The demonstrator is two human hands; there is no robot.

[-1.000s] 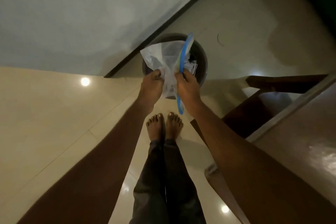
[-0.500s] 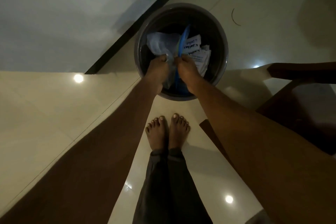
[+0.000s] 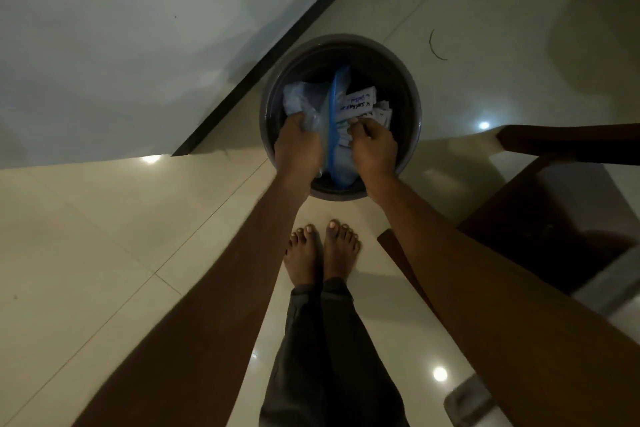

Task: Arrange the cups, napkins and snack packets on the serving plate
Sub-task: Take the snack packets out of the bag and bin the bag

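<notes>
Overhead, both hands lay inside a round dark bin (image 3: 414, 104) on the tiled floor (image 3: 104, 236), just beyond the bare feet (image 3: 322, 253). The left hand (image 3: 299, 149) gripped a crumpled clear bag (image 3: 304, 99) with a blue zip strip, toward the bin's left wall. The right hand (image 3: 374, 149), its fingers curled, touched white packets (image 3: 358, 104) toward the right wall; whether it held them cannot be told.

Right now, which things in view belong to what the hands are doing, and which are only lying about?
In use: left hand, gripping the clear bag with a blue strip; right hand, fingers curled beside it, grasp unclear; the round bin they reach into. No cups, napkins, packets or plate show.
Lying about: written paper slips in the bin; wooden furniture on the right.
</notes>
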